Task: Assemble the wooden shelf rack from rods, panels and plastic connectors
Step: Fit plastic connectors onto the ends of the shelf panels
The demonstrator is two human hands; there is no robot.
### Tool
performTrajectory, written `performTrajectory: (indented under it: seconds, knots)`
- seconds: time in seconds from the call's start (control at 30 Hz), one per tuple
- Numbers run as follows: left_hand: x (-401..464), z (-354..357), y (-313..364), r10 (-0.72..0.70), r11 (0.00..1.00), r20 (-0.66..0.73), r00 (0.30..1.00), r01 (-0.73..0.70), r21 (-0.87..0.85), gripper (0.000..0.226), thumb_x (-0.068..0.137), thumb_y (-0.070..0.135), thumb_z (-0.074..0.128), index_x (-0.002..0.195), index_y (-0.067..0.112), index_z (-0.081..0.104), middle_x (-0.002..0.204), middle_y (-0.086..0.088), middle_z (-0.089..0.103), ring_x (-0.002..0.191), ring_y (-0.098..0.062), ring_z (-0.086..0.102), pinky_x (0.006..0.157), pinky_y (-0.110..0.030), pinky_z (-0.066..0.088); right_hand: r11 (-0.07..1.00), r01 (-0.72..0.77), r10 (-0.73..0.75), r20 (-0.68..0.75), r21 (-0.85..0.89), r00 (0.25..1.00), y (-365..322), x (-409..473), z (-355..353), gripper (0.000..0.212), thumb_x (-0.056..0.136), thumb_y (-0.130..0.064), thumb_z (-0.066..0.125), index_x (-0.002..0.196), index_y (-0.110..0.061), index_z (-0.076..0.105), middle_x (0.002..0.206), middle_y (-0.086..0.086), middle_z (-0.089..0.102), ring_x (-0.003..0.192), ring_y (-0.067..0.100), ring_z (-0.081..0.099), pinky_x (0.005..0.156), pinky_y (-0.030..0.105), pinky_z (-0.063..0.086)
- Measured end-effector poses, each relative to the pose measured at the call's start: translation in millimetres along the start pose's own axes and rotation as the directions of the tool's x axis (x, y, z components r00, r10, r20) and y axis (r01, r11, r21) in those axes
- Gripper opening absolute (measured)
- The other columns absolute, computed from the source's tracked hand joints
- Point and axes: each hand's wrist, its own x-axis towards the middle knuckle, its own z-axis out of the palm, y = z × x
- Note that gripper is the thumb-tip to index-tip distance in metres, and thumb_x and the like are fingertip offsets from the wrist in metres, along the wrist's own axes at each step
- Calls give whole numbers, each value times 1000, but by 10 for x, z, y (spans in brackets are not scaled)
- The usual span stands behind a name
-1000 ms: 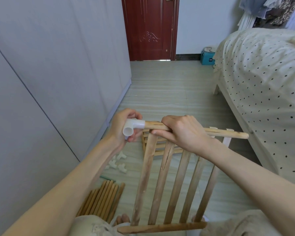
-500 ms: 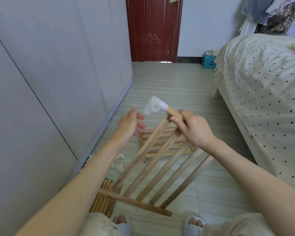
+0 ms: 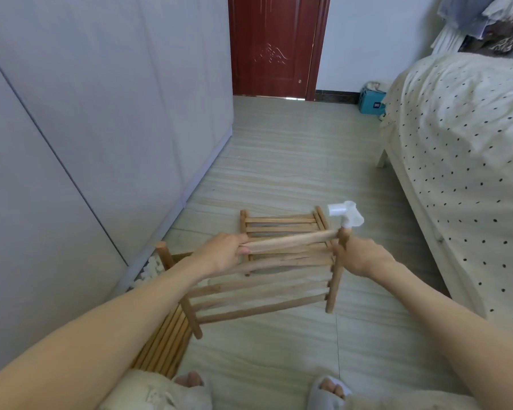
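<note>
Swung round since a moment ago, the slatted panel (image 3: 261, 288) now lies crosswise, its white connector (image 3: 345, 216) at far right. Left hand (image 3: 219, 253) fingers curl round the top slat; right hand (image 3: 360, 255) grips the end rod. A second panel (image 3: 279, 224) lies on the floor (image 3: 293, 161) beyond.

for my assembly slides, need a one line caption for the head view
Both hands hold a slatted wooden panel above the floor: left hand on a slat, right hand on the rail bearing a white plastic connector.
</note>
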Motion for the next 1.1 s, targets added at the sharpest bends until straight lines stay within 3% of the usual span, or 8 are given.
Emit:
performTrajectory:
  seconds: [0.1, 0.33, 0.5, 0.6, 0.77, 0.9, 1.0, 1.1]
  knots:
    - [87, 230, -65, -9, 996, -10, 1000, 9, 85, 15, 101, 27, 39, 87, 26, 42, 93, -2, 59, 96, -26, 55, 70, -31, 30, 977, 171, -150, 166, -126, 975, -244, -91, 162, 39, 97, -42, 34, 76, -15, 52, 104, 9, 61, 74, 22, 59, 75, 32, 50]
    - [336, 881, -169, -40, 995, -95, 995, 49, 88, 11, 100, 27, 40, 101, 28, 51, 108, -6, 66, 107, -30, 55, 88, -35, 29, 840, 468, -474, 50, -273, 879, -610, 243, 637, 36, 98, -26, 42, 130, -10, 43, 130, 11, 45, 123, 29, 41, 97, 39, 37]
    - [478, 1069, -278, 47, 990, -70, 996, -37, 134, 23, 96, 11, 42, 116, 18, 53, 119, -7, 60, 113, -27, 49, 89, -32, 25, 819, 526, -485, 214, -229, 848, -452, 564, 1125, 28, 102, -29, 29, 109, -9, 46, 110, 15, 60, 98, 32, 56, 69, 35, 38]
    - [387, 1044, -343, 195, 981, -277, 941, -187, 56, 48, 81, -11, 47, 125, 8, 55, 121, -12, 57, 113, -31, 51, 96, -35, 34, 812, 541, -531, 108, -217, 840, -429, 749, 1243, 22, 103, -31, 26, 100, -15, 42, 98, 13, 63, 86, 33, 59, 63, 34, 35]
    - [-19, 1140, -662, 212, 969, -622, 753, -245, 33, 33, 78, -9, 48, 105, 2, 63, 94, -9, 62, 89, -21, 56, 78, -25, 44, 829, 513, -536, -57, -220, 842, -412, 857, 1285, 20, 102, -33, 27, 89, -19, 32, 88, 7, 62, 76, 32, 57, 58, 33, 29]
    - [-319, 1619, -1112, -92, 996, -228, 969, 92, -8, 28, 88, 3, 53, 114, 10, 59, 106, -7, 61, 92, -24, 58, 67, -26, 39, 810, 516, -571, -177, -278, 802, -386, 781, 1365, 26, 101, -32, 32, 94, -13, 48, 84, 6, 62, 74, 32, 57, 56, 32, 23]
    - [-358, 1957, -1486, -527, 840, 45, 849, 528, -128, 31, 97, 11, 41, 126, 8, 50, 130, -13, 51, 115, -27, 50, 90, -32, 43, 806, 506, -574, -200, -308, 794, -379, 780, 1391, 27, 101, -31, 33, 96, -11, 50, 82, 6, 62, 70, 33, 56, 56, 32, 17]
    - [-379, 2172, -1711, -689, 703, 154, 709, 704, -97, 27, 96, 15, 42, 120, 4, 50, 126, -17, 51, 113, -31, 51, 93, -38, 43, 805, 512, -579, -205, -301, 789, -389, 755, 1414, 26, 100, -26, 38, 94, -7, 53, 78, 9, 61, 66, 36, 56, 58, 31, 20]
